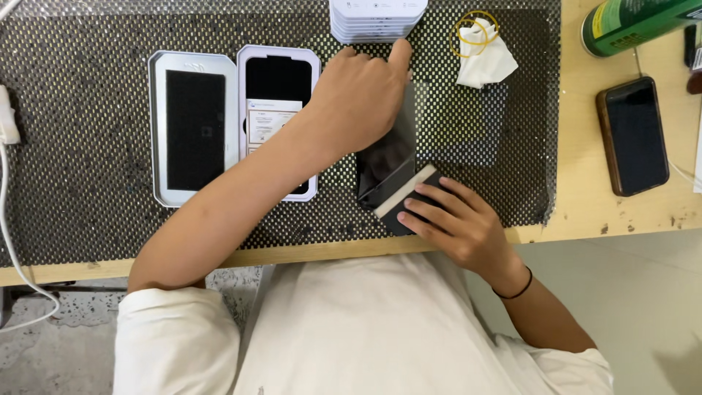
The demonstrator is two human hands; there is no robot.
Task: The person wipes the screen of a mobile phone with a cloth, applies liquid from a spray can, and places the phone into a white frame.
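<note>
A black phone (382,162) lies on the dotted black mat (88,205), mostly hidden under my hands. My left hand (358,99) rests over its upper part, index finger stretched toward the top edge, pressing on it. My right hand (457,219) grips a dark squeegee block with a pale felt edge (401,194), laid across the phone's lower end. To the left lie two white open trays: one (191,126) with a dark insert, the other (278,88) with a black sheet and a paper card.
A stack of white flat boxes (376,18) stands at the mat's far edge. A white cloth (484,62) with yellow rubber bands (475,33) lies right of it. On the wooden table (578,146) are a second phone in a brown case (633,135) and a green can (636,22). A white cable (11,219) runs at left.
</note>
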